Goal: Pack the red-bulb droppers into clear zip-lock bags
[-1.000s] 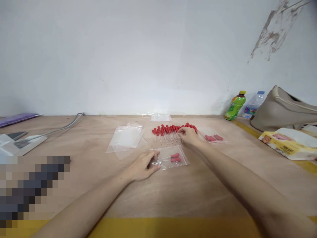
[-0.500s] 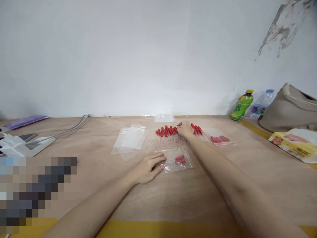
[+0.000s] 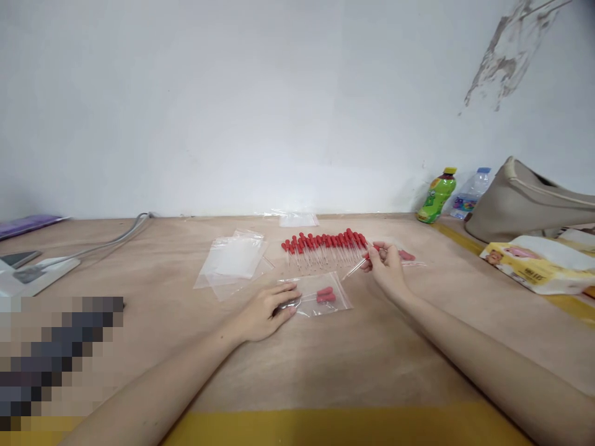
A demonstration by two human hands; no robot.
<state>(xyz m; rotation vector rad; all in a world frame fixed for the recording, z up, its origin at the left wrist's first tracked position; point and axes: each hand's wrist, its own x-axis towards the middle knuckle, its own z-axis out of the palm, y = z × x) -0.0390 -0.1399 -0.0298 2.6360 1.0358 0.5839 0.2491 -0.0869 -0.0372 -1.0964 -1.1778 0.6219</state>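
Drawn back from the row of droppers (image 3: 323,243) where it was picking half a second ago, my right hand (image 3: 387,267) now sits to the row's right with one dropper (image 3: 356,269) clamped in its fingertips, red bulb up, glass tip slanting down and left toward the zip bag (image 3: 325,298). From the left of the bench (image 3: 372,359): a white device (image 3: 32,276) and a grey cable (image 3: 105,241) lie far out near the wall, well apart from the work. A stack of empty bags (image 3: 235,260) waits just left of the row. My left hand (image 3: 264,311) has not shifted; thumb and fingers lie at the zip bag's mouth, though I cannot tell whether they pinch it or merely pin it down. That bag holds two red-bulbed droppers, lying flat. The row stands just behind it, bulbs to the wall. Beyond my right hand lies a packed bag (image 3: 409,256), partly hidden by the fingers. Farther right stand a green bottle (image 3: 435,197) and a water bottle (image 3: 470,192), then a beige handbag (image 3: 525,201) and a tissue pack (image 3: 534,263).
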